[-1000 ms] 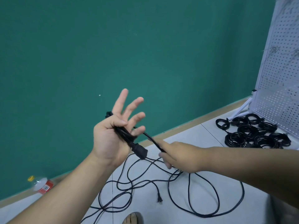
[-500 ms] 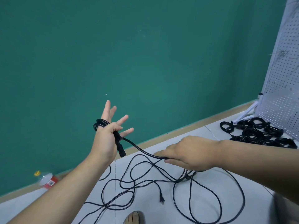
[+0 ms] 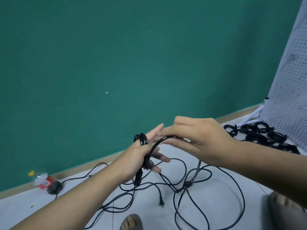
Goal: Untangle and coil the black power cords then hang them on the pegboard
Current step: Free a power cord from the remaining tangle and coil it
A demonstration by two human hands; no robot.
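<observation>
- The left hand point(image 3: 141, 156) is raised with its fingers straight and spread. Several turns of the black power cord point(image 3: 142, 139) are wound round the palm.
- The cord's connector end point(image 3: 138, 178) hangs just below that hand.
- The right hand point(image 3: 199, 140) is beside the left and above its fingertips. Its curled fingers hold a run of the same cord, which arches up from the left palm into the grip.
- Below the right hand the cord drops, blurred, to the floor point(image 3: 49, 211). The rest lies there in loose, crossing loops in front of the person, with the plug point(image 3: 161, 205) lying on the tiles.
- The coiled cords point(image 3: 259, 137) sit in a cluster on the floor at its far right corner, at the foot of the white pegboard point(image 3: 290, 80).
- A plastic bottle point(image 3: 42, 180) with a red label and yellow cap lies at the floor's far left edge, against the green wall point(image 3: 116, 55).
- A dark round object point(image 3: 54, 188) touches the bottle.
- Toes point(image 3: 131, 223) show at the near edge.
</observation>
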